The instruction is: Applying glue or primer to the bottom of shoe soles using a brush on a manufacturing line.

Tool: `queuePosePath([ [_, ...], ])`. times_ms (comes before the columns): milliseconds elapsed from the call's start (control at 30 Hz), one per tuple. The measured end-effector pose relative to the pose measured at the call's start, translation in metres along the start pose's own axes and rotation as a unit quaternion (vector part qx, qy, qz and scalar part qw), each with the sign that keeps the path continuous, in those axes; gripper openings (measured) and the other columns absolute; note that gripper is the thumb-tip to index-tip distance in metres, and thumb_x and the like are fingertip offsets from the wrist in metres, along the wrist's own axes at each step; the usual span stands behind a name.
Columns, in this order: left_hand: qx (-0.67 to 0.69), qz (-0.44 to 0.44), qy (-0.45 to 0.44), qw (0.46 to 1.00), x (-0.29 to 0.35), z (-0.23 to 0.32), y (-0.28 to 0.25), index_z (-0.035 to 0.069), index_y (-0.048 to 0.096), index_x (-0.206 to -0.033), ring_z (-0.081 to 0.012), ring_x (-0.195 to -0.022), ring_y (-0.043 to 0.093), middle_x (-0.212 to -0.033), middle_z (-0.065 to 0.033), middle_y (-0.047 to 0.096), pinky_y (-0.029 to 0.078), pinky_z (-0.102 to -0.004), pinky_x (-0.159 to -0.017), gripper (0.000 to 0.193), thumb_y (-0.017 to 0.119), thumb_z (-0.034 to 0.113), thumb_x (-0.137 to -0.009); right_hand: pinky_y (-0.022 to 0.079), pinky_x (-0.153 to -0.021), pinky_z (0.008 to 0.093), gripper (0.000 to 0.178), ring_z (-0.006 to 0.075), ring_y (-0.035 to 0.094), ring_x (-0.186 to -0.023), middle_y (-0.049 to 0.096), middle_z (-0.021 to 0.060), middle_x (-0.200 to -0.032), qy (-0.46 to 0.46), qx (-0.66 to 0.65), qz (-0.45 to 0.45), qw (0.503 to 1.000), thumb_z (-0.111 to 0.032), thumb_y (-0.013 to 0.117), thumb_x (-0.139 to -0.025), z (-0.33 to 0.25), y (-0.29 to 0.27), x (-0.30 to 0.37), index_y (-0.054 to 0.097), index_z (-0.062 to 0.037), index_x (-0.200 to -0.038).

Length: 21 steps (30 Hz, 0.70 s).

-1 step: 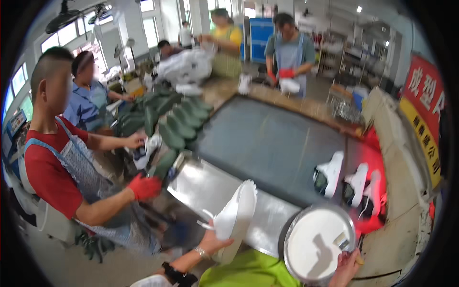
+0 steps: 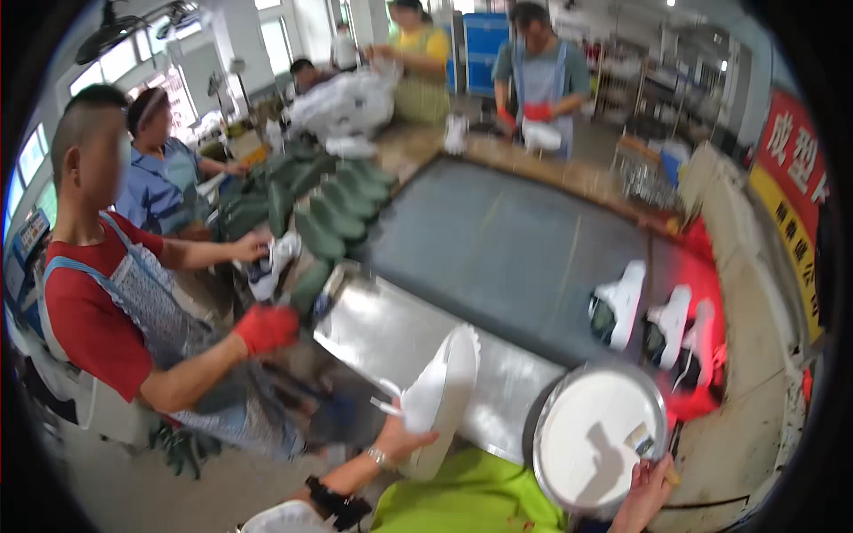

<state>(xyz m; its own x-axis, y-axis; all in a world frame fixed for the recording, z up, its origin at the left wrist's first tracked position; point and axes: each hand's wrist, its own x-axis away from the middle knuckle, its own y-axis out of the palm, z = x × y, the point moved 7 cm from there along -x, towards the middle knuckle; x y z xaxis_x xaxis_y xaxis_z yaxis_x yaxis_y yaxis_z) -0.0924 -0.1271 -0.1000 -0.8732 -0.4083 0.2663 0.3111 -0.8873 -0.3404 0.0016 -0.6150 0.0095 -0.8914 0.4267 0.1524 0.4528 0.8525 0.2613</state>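
While left hand [image 2: 402, 437] grips white shoe [image 2: 442, 391], right hand [image 2: 641, 493] touches pan [image 2: 597, 435].

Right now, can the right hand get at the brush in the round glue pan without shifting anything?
Probably yes. The right hand sits at the near rim of the round pan, and the brush lies just above it, with nothing between them. The left hand holds the white shoe off to the side.
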Motion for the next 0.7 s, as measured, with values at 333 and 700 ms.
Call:
queuePosePath([
  [333,0.244,-0.127,-0.117,0.954,0.056,0.042,0.041,0.006,0.021,-0.144,-0.0226,-0.115,0.05,-0.13,-0.0127,0.046,0.042,-0.0334,-0.094,0.088,0.07,0.019,-0.072,0.052,-0.066,0.0267,0.016,0.0126,0.063,-0.075,0.065,0.0071,-0.086,-0.113,0.251,-0.115,0.955,-0.012,0.062,-0.089,0.022,0.103,-0.039,0.064,0.0012,-0.098],
  [700,0.203,-0.232,-0.063,0.949,0.082,0.069,0.101,0.006,0.008,-0.148,-0.0226,-0.126,0.038,-0.14,-0.012,0.035,0.032,-0.0351,-0.103,0.105,0.075,0.026,-0.069,0.048,-0.059,0.0297,0.013,0.0183,0.063,-0.061,0.064,0.0121,-0.072,-0.219,0.369,-0.139,0.892,-0.016,0.062,-0.086,0.005,0.104,-0.046,0.065,-0.0056,-0.092],
])
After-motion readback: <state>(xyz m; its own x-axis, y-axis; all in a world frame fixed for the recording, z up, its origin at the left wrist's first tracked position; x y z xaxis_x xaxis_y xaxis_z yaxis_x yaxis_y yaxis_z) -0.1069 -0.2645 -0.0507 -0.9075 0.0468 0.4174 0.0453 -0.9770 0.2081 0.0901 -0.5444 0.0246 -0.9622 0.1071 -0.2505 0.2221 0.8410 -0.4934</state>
